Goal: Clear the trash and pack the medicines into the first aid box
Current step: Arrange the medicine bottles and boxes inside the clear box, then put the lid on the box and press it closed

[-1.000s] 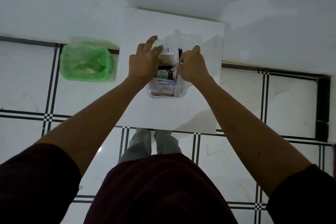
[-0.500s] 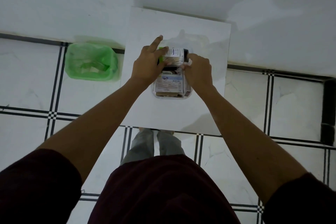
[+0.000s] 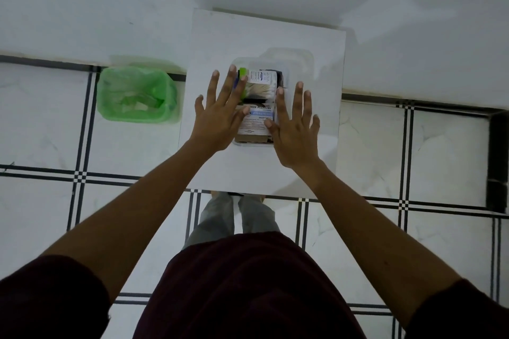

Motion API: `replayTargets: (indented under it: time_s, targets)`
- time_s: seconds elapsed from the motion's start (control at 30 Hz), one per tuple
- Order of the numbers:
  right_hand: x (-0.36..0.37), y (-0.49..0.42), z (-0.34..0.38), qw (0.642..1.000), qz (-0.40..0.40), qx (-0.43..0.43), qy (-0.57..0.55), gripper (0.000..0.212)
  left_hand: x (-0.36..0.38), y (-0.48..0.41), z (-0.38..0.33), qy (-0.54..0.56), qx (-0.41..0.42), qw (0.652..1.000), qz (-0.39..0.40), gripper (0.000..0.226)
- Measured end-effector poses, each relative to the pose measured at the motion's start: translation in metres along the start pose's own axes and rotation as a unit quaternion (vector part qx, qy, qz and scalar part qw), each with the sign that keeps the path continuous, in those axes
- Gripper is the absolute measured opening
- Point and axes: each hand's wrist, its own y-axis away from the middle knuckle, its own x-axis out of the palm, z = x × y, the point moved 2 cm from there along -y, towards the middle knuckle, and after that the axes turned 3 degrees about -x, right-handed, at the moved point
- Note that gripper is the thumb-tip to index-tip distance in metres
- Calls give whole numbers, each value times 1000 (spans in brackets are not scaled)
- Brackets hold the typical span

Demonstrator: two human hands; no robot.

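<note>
Both hands, left hand [image 3: 220,115] and right hand [image 3: 294,129], lie flat with fingers spread, gripping nothing, flanking the packed first aid box [image 3: 254,140] on the table [image 3: 209,36].

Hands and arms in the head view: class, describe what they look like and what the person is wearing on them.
Both forearms are bare from the short dark maroon sleeves down to the wrists. The left hand and right hand wear no gloves, and no rings, watch or bracelets are visible. The fingernails look short and unpainted. The top is the same dark maroon.
</note>
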Motion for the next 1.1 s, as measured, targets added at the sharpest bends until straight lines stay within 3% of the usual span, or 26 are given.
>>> replayTargets:
  time_s: [0.13,0.23,0.3,0.37,0.4,0.53,0.6,0.7,0.83,0.9,1.1]
  targets:
    - [-2,4,0,999,-26,5,-42,69,-5,2,0,76,24,996,-42,62]
    - [-4,5,1,982,-50,18,-180,67,-5,6,-1,220,-55,972,-58,60]
    - [-10,5,2,946,-41,44,-317,60,-5,7,-1,308,-116,944,-19,54]
    - [-15,2,2,909,-36,96,-403,47,-8,6,-3,315,-123,941,18,41]
    - [-17,-3,1,893,-51,132,-428,37,-9,4,-3,305,-126,944,24,36]
    - [-13,-20,-17,796,-67,337,-498,29,-19,-3,2,282,-145,948,18,28]
    - [-9,-24,-24,838,1,346,-422,25,-24,1,9,290,-153,945,-2,27]
    - [1,-28,-17,912,99,258,-302,40,-34,9,21,291,-144,945,-35,37]
    - [26,-35,-10,936,115,226,-244,49,-46,14,27,302,-130,943,-50,31]
    - [31,-37,-16,918,132,247,-280,46,-47,15,30,313,-133,939,-44,34]
    - [-1,-27,-49,793,108,315,-510,16,-35,18,35,330,-143,932,-38,34]
